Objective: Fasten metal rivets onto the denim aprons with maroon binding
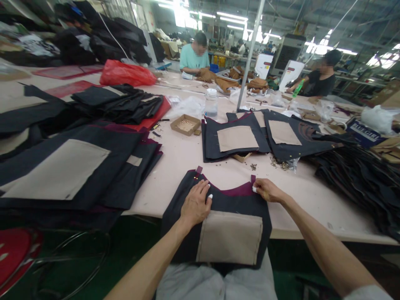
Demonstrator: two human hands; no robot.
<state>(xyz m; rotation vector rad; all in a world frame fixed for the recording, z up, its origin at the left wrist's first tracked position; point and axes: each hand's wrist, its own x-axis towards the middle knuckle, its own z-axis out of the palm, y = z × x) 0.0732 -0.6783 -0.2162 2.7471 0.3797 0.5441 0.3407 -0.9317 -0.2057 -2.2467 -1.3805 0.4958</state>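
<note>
A dark fabric panel (184, 208) lies over the table's front edge, its lower part hanging toward my lap. It has a curved maroon edge (237, 191), a beige patch (230, 237) and a short maroon tab (253, 178) at its right corner. Small brass-coloured bits (196, 177) show at the left corner. My left hand (196, 202) rests flat on the panel's upper left, fingers extended. At the right corner, just below the tab, my right hand (265, 190) pinches the panel; its fingertips are partly hidden. White coverings show on some fingertips of both hands.
Stacked dark panels lie left (125, 146) and right (353, 179). Beyond my hands are more panels (212, 146), a cardboard tray of small metal pieces (186, 124), loose metal bits (253, 166) and a clear jar (211, 102). A pole (250, 58) rises behind; two people sit opposite.
</note>
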